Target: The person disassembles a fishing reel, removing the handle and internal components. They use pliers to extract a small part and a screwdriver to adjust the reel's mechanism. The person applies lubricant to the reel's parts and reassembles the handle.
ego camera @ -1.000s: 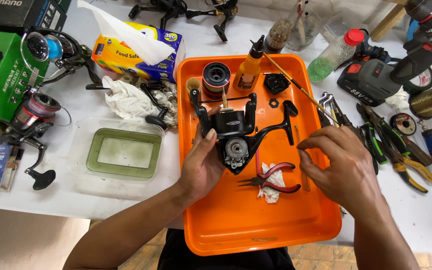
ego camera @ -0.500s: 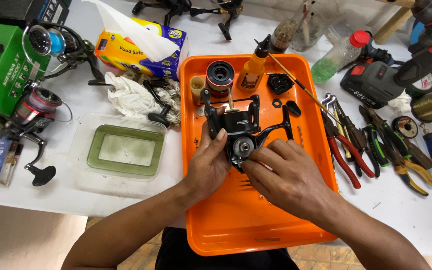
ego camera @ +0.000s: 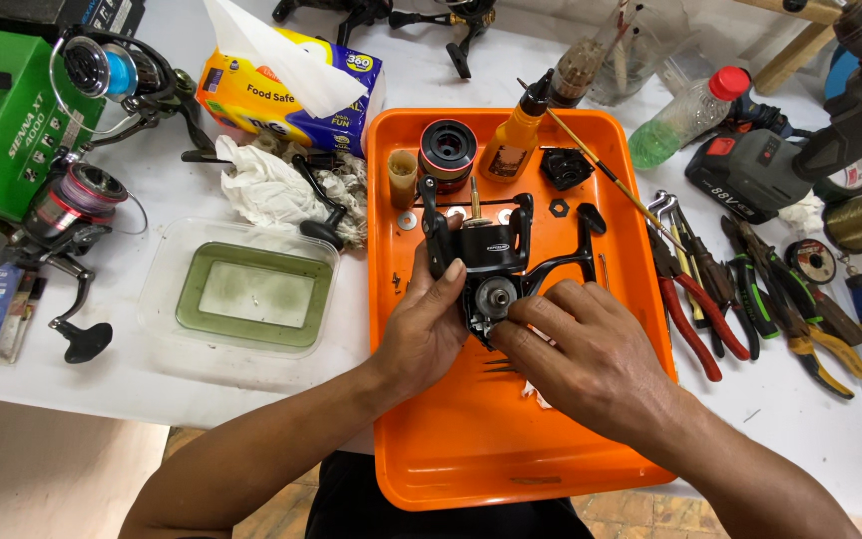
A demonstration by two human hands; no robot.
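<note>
Head view:
Left hand (ego camera: 429, 324): your fingers curl around the black metal spinning-reel body (ego camera: 491, 262), gripping its left side.
Right hand (ego camera: 581, 349): your fingertips pinch narrowly at the reel's round silver gear opening.
Reel location: over the orange plastic tray (ego camera: 451, 449) on the white worktop (ego camera: 830, 439).

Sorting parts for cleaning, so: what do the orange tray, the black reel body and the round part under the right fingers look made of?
Orange tray: looks like moulded plastic, smooth, slightly glossy, rounded rim. Reel body: black, satin sheen; plastic or painted metal, cannot tell. Round part at the right hand: bare metal by its silvery shine. Left hand steadies the body.
</note>
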